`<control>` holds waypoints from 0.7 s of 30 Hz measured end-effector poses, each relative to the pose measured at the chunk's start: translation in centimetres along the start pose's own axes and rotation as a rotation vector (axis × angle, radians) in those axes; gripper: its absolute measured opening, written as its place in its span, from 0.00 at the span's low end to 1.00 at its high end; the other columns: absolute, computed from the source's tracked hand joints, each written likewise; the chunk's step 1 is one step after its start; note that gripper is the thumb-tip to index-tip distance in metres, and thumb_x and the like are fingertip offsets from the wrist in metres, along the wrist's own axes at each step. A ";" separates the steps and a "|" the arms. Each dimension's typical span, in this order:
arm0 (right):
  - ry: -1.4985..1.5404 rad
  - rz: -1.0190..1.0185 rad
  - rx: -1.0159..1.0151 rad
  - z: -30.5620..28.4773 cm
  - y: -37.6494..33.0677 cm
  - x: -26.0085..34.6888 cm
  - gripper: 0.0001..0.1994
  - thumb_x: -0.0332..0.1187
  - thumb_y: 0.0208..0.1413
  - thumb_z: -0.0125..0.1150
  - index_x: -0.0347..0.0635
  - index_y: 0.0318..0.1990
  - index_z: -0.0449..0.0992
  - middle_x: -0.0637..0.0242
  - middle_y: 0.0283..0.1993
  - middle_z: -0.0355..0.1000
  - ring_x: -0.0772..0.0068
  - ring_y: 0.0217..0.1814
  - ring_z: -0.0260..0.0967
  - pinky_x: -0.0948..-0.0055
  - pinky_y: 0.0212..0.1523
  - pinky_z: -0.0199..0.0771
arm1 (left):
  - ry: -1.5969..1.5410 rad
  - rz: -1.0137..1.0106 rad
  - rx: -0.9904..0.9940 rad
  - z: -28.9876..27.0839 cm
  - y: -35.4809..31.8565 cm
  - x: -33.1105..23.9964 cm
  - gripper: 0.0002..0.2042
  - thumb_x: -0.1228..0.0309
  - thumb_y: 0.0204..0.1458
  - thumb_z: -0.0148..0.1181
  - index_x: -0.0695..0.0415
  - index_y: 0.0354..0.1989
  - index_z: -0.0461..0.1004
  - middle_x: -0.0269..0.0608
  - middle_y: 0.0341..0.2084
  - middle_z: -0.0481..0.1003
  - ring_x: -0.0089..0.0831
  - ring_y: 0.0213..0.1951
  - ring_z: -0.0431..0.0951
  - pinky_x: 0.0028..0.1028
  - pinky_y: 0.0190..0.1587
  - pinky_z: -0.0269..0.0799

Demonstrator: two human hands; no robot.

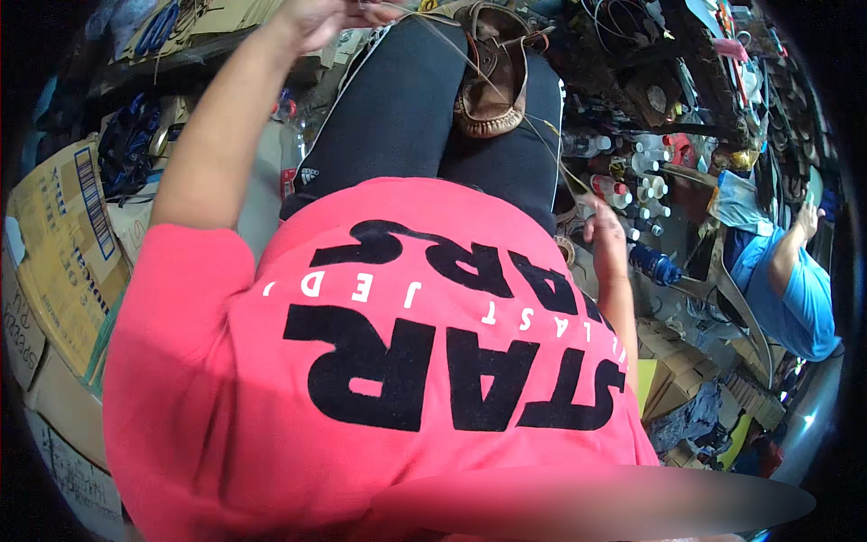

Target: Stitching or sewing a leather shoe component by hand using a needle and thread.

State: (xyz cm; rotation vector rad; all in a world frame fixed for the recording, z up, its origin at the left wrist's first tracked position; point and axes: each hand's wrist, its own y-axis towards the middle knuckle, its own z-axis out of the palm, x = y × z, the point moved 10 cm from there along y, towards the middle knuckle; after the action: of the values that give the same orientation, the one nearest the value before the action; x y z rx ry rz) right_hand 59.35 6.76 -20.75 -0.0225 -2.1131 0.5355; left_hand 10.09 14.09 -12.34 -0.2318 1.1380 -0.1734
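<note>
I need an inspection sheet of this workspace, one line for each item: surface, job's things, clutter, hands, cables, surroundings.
Surface: the person's lap in black trousers; no table seen.
Job's things: brown leather shoe resting on the lap; thin thread runs from it toward the right hand.
Clutter: small white-capped bottles, a blue bottle.
Hands: left hand raised at the top edge, grip unclear; right hand low beside the thigh, pinching the thread.
Cables: loose wires at the top.
Surroundings: cardboard boxes at left; another person's blue sleeve at right.
</note>
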 end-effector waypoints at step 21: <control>-0.432 -0.366 -0.036 7.6 7.7 20.6 0.21 0.48 0.45 0.66 0.46 0.42 0.73 0.65 0.19 0.67 0.74 0.22 0.66 0.73 0.25 0.64 | 0.952 0.348 -0.039 3.0 6.0 0.1 0.21 0.57 0.43 0.64 0.66 0.36 0.76 0.43 0.29 0.78 0.28 0.29 0.76 0.27 0.35 0.70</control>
State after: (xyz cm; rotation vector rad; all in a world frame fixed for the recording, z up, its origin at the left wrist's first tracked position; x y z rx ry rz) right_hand 40.10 15.43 -11.02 0.4907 -2.4665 0.2982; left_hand 12.92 20.08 -12.83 0.0380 2.1055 0.0665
